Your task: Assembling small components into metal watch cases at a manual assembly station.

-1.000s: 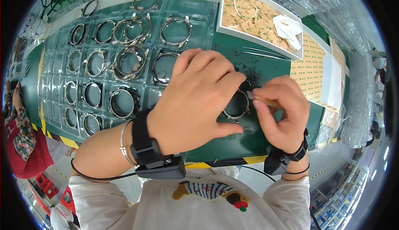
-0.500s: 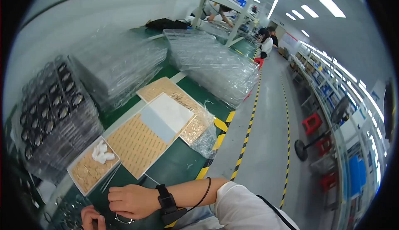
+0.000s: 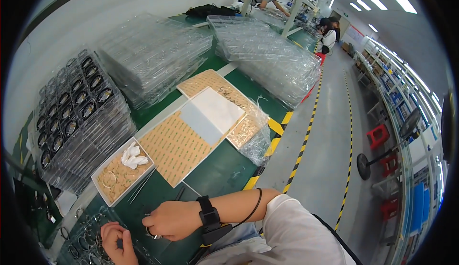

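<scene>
My right hand [image 3: 174, 220], with a black band on its wrist, is curled closed over the green table. A small shiny metal ring part [image 3: 153, 235] sticks out at its fingertips. To its left, my left hand [image 3: 117, 243] has loosely bent fingers, with the thumb standing apart from them. I see nothing held in it. It hovers beside a clear tray of dark rings [image 3: 86, 238], partly covering it. Just beyond the hands lie thin metal tweezers [image 3: 141, 187] and a white box [image 3: 99, 184] with tan scraps and a crumpled white tissue [image 3: 134, 157].
Sheets of tan, green-printed backing [image 3: 167, 152] lie mid-table under a white sheet [image 3: 220, 109]. Stacked trays of black round parts [image 3: 76, 97] stand left. Clear tray stacks [image 3: 153, 49] fill the back. A bag of tan pieces [image 3: 251, 131] sits near the striped edge. Other people work farther off.
My view has shifted, so the table scene sits farther right and higher. My left hand is a little farther from the right one, and more of it shows. The right hand keeps the ring part.
</scene>
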A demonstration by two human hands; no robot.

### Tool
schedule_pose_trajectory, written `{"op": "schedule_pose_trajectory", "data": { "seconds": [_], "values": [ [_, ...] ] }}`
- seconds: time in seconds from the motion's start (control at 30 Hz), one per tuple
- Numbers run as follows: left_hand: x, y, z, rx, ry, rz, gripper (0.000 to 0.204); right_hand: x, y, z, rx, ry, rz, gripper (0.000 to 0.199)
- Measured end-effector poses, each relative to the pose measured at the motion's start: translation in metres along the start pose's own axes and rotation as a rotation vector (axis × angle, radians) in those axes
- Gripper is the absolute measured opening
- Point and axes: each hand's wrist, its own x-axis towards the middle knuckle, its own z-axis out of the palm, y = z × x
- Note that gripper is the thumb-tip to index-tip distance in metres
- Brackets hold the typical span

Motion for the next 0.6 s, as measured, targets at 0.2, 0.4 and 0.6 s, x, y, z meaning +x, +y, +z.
{"op": "schedule_pose_trajectory", "data": {
  "seconds": [0.2,0.4,0.6],
  "values": [
    [-0.01,0.013,-0.004,-0.271,-0.162,-0.279,0.014,-0.002,-0.006,-0.005,0.415,0.163,0.137,0.015],
    [-0.012,0.008,0.008,-0.084,-0.029,-0.221,0.013,0.001,0.007,0.013,0.154,0.108,0.373,0.014],
    [0.004,-0.001,0.012,0.036,-0.088,-0.064,0.03,-0.005,0.003,-0.015,0.087,0.09,0.421,0.011]
  ]
}}
